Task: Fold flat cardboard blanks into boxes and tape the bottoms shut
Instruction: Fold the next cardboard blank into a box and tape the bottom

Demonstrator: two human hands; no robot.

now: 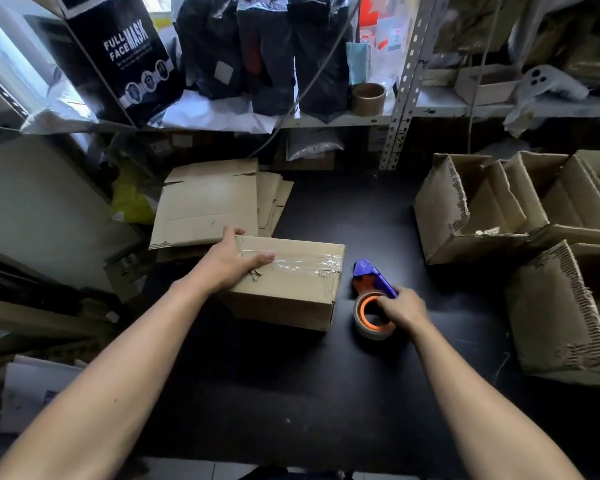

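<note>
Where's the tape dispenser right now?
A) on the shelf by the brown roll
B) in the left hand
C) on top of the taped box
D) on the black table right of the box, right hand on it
D: the tape dispenser sits on the black table right of the taped box, with the right hand gripping it.

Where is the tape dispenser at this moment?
In the head view, the tape dispenser rests on the black table, right of centre, just right of the taped box, with the right hand gripping it.

Head-worn camera looks steeply down, close over the black table (378, 209).
</note>
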